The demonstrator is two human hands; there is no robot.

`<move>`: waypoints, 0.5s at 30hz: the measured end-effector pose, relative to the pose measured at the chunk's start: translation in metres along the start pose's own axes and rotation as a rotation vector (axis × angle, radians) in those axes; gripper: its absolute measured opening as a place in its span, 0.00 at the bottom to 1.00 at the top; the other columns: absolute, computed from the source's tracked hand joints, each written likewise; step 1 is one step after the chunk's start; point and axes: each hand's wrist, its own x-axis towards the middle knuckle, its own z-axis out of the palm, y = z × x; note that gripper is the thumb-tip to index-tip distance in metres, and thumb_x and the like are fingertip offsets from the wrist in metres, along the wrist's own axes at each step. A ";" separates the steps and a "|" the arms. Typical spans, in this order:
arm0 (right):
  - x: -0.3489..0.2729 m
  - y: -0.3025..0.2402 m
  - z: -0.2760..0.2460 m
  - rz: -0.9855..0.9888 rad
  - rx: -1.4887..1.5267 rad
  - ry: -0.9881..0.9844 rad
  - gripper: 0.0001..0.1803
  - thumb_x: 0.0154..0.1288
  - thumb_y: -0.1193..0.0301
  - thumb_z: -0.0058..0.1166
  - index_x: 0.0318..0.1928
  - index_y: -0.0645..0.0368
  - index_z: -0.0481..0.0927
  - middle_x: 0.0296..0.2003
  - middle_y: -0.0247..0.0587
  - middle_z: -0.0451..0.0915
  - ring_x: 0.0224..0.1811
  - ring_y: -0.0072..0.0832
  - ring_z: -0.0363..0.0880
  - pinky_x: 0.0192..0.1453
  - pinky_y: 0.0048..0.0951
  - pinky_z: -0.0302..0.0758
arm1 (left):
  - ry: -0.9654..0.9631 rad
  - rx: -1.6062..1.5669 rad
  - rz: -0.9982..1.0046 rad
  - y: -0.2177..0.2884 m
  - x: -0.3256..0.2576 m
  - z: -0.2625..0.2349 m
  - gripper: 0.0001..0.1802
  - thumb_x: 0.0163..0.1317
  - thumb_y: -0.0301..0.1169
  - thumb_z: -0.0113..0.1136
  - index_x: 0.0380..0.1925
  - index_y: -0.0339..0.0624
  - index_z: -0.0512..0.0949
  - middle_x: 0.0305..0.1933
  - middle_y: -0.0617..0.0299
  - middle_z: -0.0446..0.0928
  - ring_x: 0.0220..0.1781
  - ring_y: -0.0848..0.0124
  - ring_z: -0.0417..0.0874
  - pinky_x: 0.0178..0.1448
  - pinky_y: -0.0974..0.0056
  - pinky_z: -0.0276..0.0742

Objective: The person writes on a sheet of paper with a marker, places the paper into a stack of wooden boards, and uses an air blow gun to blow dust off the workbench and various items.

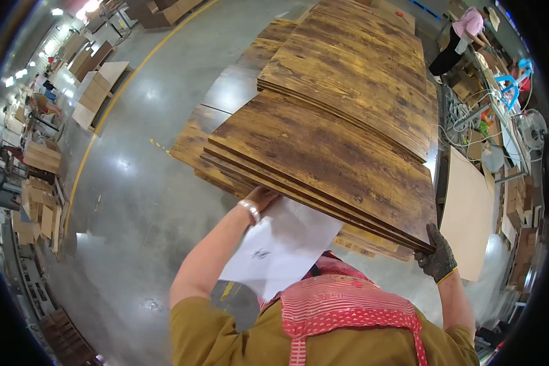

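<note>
Several brown wood-grain boards (329, 165) lie stacked in front of me, their layered near edge facing my body. My right hand (438, 255), in a dark glove with a yellow cuff, grips the stack's near right corner. My left hand (262, 198), bare with a bracelet at the wrist, is closed at the near left edge; its fingers are partly hidden beneath the boards. A white paper sheet (280, 247) with a dark scribble hangs below that edge, beside my left hand. Whether the hand also touches the paper is unclear.
More wood-grain boards (354, 67) lie stacked beyond. A pale panel (468, 213) stands at right, near a cluttered workbench (506, 134) and a fan (532, 129). A person in pink (468, 25) works at the far right. Cardboard and panels (43, 207) line the left, past a yellow floor line (97, 137).
</note>
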 end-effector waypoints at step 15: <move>0.020 0.021 -0.006 -0.142 0.053 0.077 0.15 0.59 0.48 0.52 0.38 0.42 0.74 0.23 0.38 0.78 0.11 0.29 0.72 0.08 0.19 0.64 | 0.233 -0.418 0.267 0.023 0.047 0.003 0.25 0.65 0.40 0.48 0.59 0.42 0.64 0.61 0.57 0.66 0.60 0.66 0.66 0.61 0.63 0.67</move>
